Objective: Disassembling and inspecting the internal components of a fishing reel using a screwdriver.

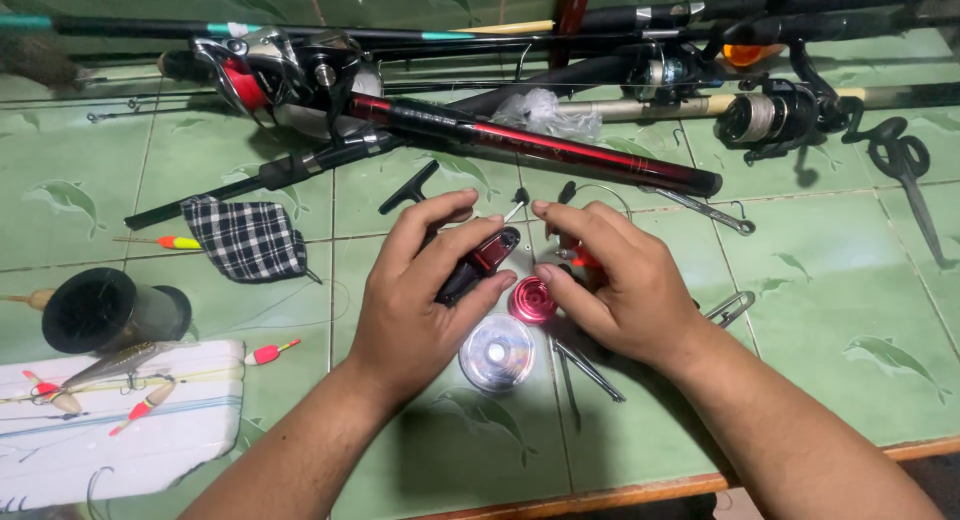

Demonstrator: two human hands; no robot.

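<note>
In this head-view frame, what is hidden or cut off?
- Black and red reel part: mostly covered by the left hand.
- Small red piece: mostly covered by the right hand.
- Fishing rods: run off the top edge.
- White foam board: cut by the left edge.

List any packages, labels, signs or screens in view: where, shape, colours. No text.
Clear plastic bag: crumpled, behind the red-and-black rod tube, above the hands.
White foam board: bottom left, flat slab wound with line, carrying red-and-yellow floats and a lure.
Clear line spool: round, below the left hand; any label is too blurred to tell.
No signs or screens.
</note>
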